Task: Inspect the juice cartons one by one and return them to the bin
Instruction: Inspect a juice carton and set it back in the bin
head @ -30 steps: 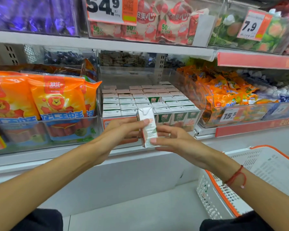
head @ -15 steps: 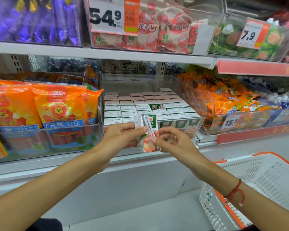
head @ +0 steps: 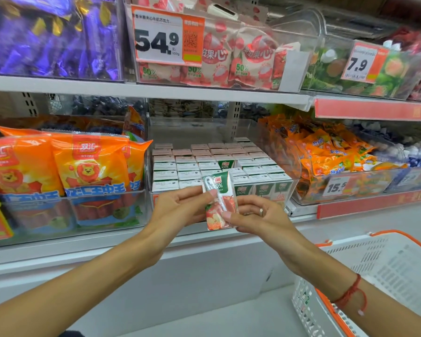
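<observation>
A small juice carton (head: 219, 200), green and white on top with apples printed below and a wrapped straw on its face, is held up in front of the shelf. My left hand (head: 180, 210) pinches its left edge and my right hand (head: 258, 216) grips its lower right corner. Behind it a clear bin (head: 293, 188) holds several rows of the same cartons (head: 219, 164), standing upright and packed close.
Orange sausage packs (head: 58, 171) fill the bin to the left, and orange snack bags (head: 326, 156) the bin to the right. A shelf (head: 156, 90) with price tags runs overhead. A white and orange shopping basket (head: 374, 276) stands at lower right.
The carton has been turned between my hands, from its white side panel to its printed front with the straw. The camera has tilted up slightly.
</observation>
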`<action>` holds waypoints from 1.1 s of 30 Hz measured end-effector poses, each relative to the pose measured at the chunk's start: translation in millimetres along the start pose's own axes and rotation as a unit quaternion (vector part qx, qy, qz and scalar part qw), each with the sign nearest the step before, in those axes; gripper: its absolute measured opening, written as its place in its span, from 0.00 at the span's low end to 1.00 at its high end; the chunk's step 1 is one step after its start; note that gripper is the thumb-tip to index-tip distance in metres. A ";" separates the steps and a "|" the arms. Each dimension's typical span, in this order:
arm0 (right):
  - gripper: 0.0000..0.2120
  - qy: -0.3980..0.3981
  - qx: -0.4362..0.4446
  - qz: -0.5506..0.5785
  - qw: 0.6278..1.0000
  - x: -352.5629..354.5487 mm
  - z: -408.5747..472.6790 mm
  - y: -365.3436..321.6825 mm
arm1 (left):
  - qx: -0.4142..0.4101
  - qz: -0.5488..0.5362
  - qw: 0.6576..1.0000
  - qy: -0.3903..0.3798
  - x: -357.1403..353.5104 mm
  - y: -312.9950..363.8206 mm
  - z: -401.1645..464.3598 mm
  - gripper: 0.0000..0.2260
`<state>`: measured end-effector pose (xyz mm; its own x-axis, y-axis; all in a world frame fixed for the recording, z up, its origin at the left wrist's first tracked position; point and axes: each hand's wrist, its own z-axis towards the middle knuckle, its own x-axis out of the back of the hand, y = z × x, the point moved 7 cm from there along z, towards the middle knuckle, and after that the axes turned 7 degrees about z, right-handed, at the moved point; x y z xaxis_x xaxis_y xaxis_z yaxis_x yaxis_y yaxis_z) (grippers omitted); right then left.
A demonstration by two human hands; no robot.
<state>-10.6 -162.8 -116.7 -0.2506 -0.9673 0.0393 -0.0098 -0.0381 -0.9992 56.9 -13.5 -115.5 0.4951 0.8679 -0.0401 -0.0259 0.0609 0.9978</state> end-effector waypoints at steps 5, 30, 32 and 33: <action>0.14 -0.051 -0.028 -0.024 0.998 -2.0 0.4 6.8 | 0.010 0.047 0.998 0.044 7.6 -7.2 2.9 0.17; 0.13 0.038 0.276 -0.151 0.948 -24.9 -14.1 -28.7 | 0.009 0.097 0.995 0.011 0.1 8.7 1.4 0.09; 0.18 0.068 0.232 -0.129 0.962 -11.8 -7.8 -30.6 | -0.035 0.124 0.992 -0.015 -1.7 16.4 -0.6 0.08; 0.21 0.057 0.210 -0.126 0.968 -7.7 -5.2 -31.4 | -0.062 0.132 0.988 -0.039 -3.6 19.9 -2.5 0.10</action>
<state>-13.3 -152.8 -85.7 -0.3972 -0.8808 0.2575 0.3041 -0.3911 -0.8686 52.5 -14.1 -95.7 0.5221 0.8210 0.2308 -0.2683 -0.0988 0.9583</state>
